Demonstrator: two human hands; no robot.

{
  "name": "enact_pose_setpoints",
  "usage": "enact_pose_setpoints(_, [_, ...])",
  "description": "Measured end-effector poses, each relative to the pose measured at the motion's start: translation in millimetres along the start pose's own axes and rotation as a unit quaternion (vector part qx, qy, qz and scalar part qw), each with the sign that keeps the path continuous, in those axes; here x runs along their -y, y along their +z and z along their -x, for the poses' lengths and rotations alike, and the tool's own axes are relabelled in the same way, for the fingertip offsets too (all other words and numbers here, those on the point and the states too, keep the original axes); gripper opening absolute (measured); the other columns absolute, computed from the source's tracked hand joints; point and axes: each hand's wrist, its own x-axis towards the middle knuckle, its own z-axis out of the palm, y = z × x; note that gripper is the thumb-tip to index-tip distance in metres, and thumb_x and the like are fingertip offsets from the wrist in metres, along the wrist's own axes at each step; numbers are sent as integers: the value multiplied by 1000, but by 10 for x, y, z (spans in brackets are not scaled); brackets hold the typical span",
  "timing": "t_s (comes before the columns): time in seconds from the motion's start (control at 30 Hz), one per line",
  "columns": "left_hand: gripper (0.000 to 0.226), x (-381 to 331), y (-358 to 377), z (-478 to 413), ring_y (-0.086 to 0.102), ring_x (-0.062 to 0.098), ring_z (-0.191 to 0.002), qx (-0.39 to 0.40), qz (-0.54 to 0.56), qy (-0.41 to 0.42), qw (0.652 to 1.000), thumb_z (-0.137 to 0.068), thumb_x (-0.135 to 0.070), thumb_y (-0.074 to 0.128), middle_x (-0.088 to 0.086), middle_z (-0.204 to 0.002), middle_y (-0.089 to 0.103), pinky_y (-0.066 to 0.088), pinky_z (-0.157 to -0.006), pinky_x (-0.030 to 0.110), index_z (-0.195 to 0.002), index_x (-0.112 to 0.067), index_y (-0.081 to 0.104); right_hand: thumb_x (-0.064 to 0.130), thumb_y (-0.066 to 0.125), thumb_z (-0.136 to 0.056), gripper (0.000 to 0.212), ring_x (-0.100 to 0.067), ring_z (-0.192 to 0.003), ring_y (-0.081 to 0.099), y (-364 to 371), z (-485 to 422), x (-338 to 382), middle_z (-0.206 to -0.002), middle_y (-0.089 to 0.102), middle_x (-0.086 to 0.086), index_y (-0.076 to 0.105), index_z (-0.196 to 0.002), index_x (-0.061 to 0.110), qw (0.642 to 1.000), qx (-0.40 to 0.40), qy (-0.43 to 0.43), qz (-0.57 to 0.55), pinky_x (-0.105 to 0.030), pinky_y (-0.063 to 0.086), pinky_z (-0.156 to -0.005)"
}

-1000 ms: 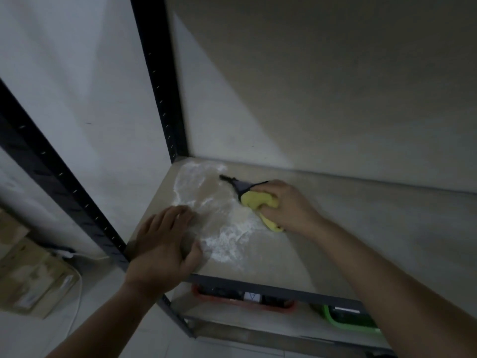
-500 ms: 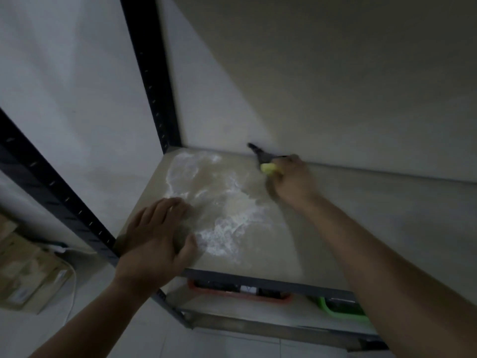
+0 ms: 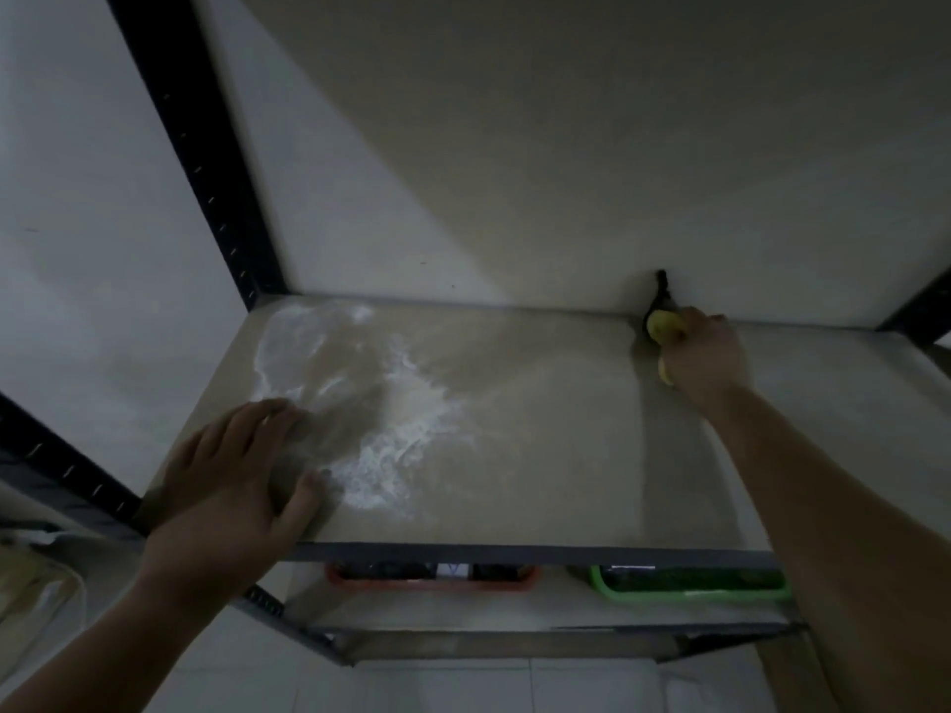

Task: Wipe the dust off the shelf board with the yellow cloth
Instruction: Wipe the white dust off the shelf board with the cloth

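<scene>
Matt, powder-dusted shelf board (image 3: 540, 455), dark perforated metal uprights (image 3: 206, 162), soft yellow cloth (image 3: 661, 324).

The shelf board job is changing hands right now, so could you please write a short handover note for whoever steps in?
Left hand: flat on the shelf board at its front left corner, holding nothing.
Right hand: closed on the yellow cloth at the back edge, right of centre.
Done: the middle and right of the board look mostly clear.
Left: the white dust on the left half, beside the left hand.
</scene>
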Motion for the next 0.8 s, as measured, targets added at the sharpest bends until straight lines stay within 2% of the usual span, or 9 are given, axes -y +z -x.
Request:
enact_pose_setpoints(0.07, [64, 9, 6, -3, 52, 31, -129, -2, 1, 2, 1000, -90, -59, 41, 5, -140, 57, 35, -108, 45, -134, -16, 60, 38, 38, -91, 39, -37, -89, 63, 55, 244, 527, -100, 65, -18, 65, -103, 12, 997, -35, 46, -49, -35, 48, -75])
enact_pose_setpoints(0.13, [65, 23, 8, 3, 53, 33, -129, -3, 0, 2, 1000, -90, -58, 41, 6, -140, 58, 37, -107, 47, -134, -14, 61, 48, 45, -90, 38, -32, -83, 65, 200, 612, 1231, -93, 66, -10, 66, -99, 17, 994, -53, 25, -97, -33, 49, -70])
enact_pose_setpoints(0.2, [66, 41, -4, 3, 53, 33, -129, 3, -3, 3, 1000, -90, -59, 40, 6, -141, 57, 37, -107, 47, -135, -14, 60, 32, 56, -86, 24, -30, -81, 62, 264, 1032, 1878, -94, 63, -10, 69, -102, 19, 982, -45, -93, -156, -31, 46, -67])
enact_pose_setpoints(0.27, [68, 32, -10, -4, 53, 33, -130, 10, -4, 1, 1000, -90, -60, 39, 6, -142, 57, 37, -107, 48, -137, -15, 59, 21, 54, -84, 30, -29, -85, 59, 256, 1181, 2103, -100, 59, -10, 68, -111, 19, 957, 16, -169, -235, -31, 47, -71])
enact_pose_setpoints(0.33, [67, 15, -12, -9, 54, 35, -128, 5, -1, 0, 1000, -90, -58, 40, 8, -141, 57, 38, -106, 50, -136, -14, 59, 24, 46, -83, 37, -30, -91, 60, 127, 1027, 1885, -105, 60, -11, 67, -112, 19, 938, 45, -163, -303, -35, 51, -81])
enact_pose_setpoints(0.5, [65, -13, -4, -4, 54, 36, -128, -2, -5, -1, 1000, -88, -57, 42, 7, -140, 57, 40, -105, 51, -135, -16, 60, 41, 40, -75, 56, -37, -84, 61, -227, 308, 331, -100, 62, -21, 69, -113, 11, 967, -109, -115, -201, -37, 51, -74])
enact_pose_setpoints(0.63, [66, 6, -4, -11, 52, 36, -130, 9, -6, -11, 1000, -88, -58, 41, 6, -142, 55, 39, -106, 52, -137, -17, 58, 33, 41, -85, 44, -40, -97, 57, -328, 182, -811, -113, 59, -23, 61, -121, 17, 998, 13, 54, 19, -43, 51, -86])
enact_pose_setpoints(0.73, [68, 48, 16, -31, 52, 38, -129, 19, 2, -14, 1000, -87, -61, 40, 7, -142, 54, 40, -107, 54, -137, -17, 57, 33, 47, -91, 31, -40, -82, 60, -127, 449, -449, -97, 59, -21, 64, -114, 21, 992, -78, 91, -34, -41, 52, -75])
enact_pose_setpoints(0.8, [68, 63, 15, -41, 53, 38, -128, 17, 6, -16, 1000, -87, -61, 40, 7, -141, 53, 41, -106, 55, -136, -17, 57, 36, 46, -88, 29, -35, -77, 62, 51, 629, 167, -90, 62, -13, 64, -107, 23, 992, -114, 45, -43, -37, 51, -69])
